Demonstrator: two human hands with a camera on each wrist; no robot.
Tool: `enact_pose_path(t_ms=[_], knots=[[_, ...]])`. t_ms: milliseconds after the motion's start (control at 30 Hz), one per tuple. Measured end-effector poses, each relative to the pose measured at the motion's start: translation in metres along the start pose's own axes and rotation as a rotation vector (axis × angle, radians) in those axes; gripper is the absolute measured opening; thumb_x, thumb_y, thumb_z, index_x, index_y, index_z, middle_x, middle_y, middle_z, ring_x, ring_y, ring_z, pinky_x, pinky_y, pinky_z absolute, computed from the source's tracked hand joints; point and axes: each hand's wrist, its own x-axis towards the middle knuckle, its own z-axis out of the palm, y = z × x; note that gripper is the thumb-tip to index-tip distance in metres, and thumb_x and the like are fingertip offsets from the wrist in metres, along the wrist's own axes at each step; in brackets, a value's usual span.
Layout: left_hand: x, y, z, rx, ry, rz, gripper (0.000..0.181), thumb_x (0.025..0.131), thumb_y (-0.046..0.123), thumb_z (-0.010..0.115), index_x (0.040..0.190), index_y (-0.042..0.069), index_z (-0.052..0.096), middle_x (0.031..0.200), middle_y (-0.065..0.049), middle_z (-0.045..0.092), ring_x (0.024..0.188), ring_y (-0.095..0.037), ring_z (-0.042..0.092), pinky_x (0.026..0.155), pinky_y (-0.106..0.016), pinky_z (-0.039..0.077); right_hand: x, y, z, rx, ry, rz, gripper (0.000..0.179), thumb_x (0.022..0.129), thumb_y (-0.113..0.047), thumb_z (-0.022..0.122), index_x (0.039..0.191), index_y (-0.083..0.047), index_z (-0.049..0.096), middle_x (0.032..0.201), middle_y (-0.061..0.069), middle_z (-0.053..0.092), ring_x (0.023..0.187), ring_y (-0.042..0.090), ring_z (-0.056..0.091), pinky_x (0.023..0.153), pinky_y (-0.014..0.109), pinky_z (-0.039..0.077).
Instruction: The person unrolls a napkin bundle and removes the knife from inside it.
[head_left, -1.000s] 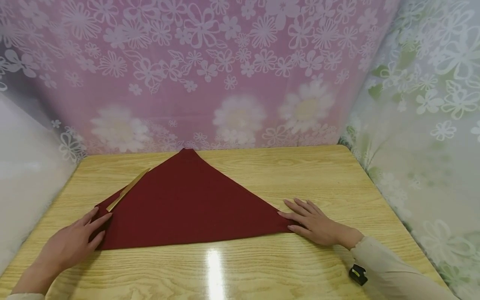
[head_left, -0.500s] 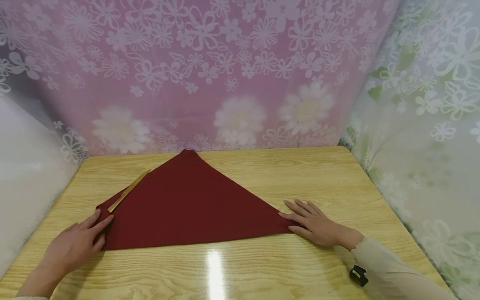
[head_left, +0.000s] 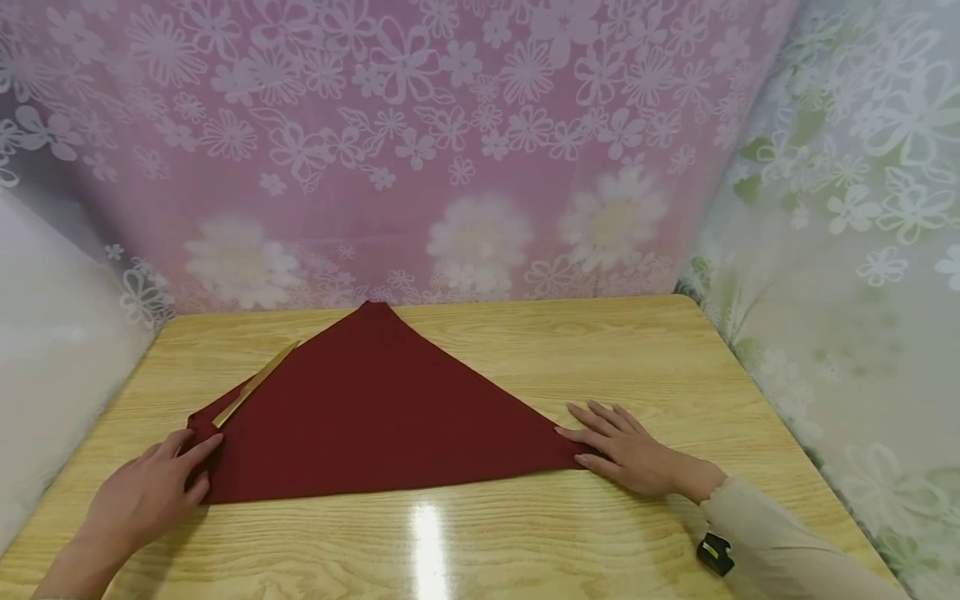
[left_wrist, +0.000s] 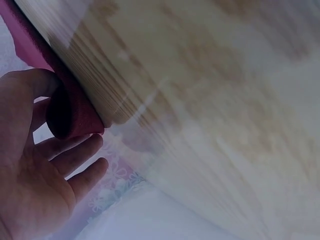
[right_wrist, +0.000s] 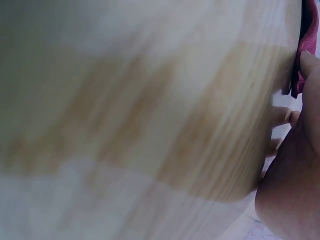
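Note:
A dark red cloth (head_left: 375, 408) lies on the table as a broad triangle, its point toward the back wall. A narrow gold strip (head_left: 258, 382) runs along its left slanting edge. My left hand (head_left: 150, 492) grips the cloth's left end. In the left wrist view, the edge of the red cloth (left_wrist: 82, 112) curls up between the thumb and the bent fingers of the left hand (left_wrist: 35, 180). My right hand (head_left: 626, 450) rests on the narrow right corner with its fingers spread and fairly straight. A bit of that corner shows by the thumb in the right wrist view.
The wood-grain table (head_left: 540, 542) meets a pink flowered backdrop (head_left: 360, 183) behind and a pale flowered curtain (head_left: 847, 292) on the right. A small black piece (head_left: 715, 553) hangs by the right sleeve (head_left: 780, 533).
My left hand has shifted slightly right, and its fingertips have come a little nearer along the cloth's left end, showing more of that upper corner. The right hand stays in place.

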Motion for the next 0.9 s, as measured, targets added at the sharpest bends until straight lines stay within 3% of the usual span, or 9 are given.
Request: enact_pose_path(t_ms=[200,333,500,667,900], knots=[[0.005,-0.002,-0.003,-0.030,-0.032,0.000,0.047,0.081,0.021,0.069,0.123,0.003,0.063,0.117,-0.029,0.052,0.096,-0.045,0.058,0.064,-0.052,0.050,-0.001,0.001,0.000,0.008,-0.013,0.018,0.046,0.103,-0.033,0.043,0.147,-0.022,0.040,0.156,0.012,0.019,0.141,0.041,0.012,0.107,0.063,0.006],[0.014,0.000,-0.007,-0.028,-0.039,0.003,0.045,0.076,0.017,0.071,0.118,0.003,0.064,0.106,-0.021,0.057,0.077,-0.032,0.061,0.053,-0.044,0.048,-0.002,0.001,-0.001,0.013,-0.031,0.023,0.046,0.103,-0.034,0.042,0.148,-0.022,0.039,0.157,0.012,0.018,0.141,0.041,0.011,0.107,0.063,0.005],[0.029,0.003,-0.011,0.026,-0.004,0.040,0.037,0.071,0.008,0.069,0.107,0.005,0.061,0.083,-0.009,0.055,0.057,-0.019,0.051,0.044,-0.037,0.040,-0.003,0.002,-0.001,0.011,-0.014,0.016,0.046,0.103,-0.033,0.043,0.147,-0.021,0.040,0.156,0.013,0.018,0.141,0.042,0.012,0.106,0.064,0.006],[0.033,0.005,-0.010,0.043,-0.016,0.019,0.038,0.070,0.006,0.068,0.106,0.005,0.059,0.083,-0.013,0.055,0.060,-0.023,0.053,0.043,-0.039,0.039,-0.003,0.001,0.001,0.005,0.017,-0.004,0.045,0.102,-0.030,0.045,0.146,-0.020,0.043,0.155,0.016,0.023,0.139,0.044,0.016,0.105,0.065,0.009],[0.030,-0.002,-0.008,-0.028,-0.038,-0.055,0.032,0.072,0.010,0.067,0.103,0.009,0.059,0.090,-0.012,0.057,0.065,-0.024,0.057,0.043,-0.040,0.040,-0.002,-0.002,-0.001,0.004,0.003,-0.007,0.045,0.103,-0.030,0.044,0.147,-0.021,0.042,0.155,0.016,0.022,0.139,0.044,0.015,0.105,0.065,0.009]])
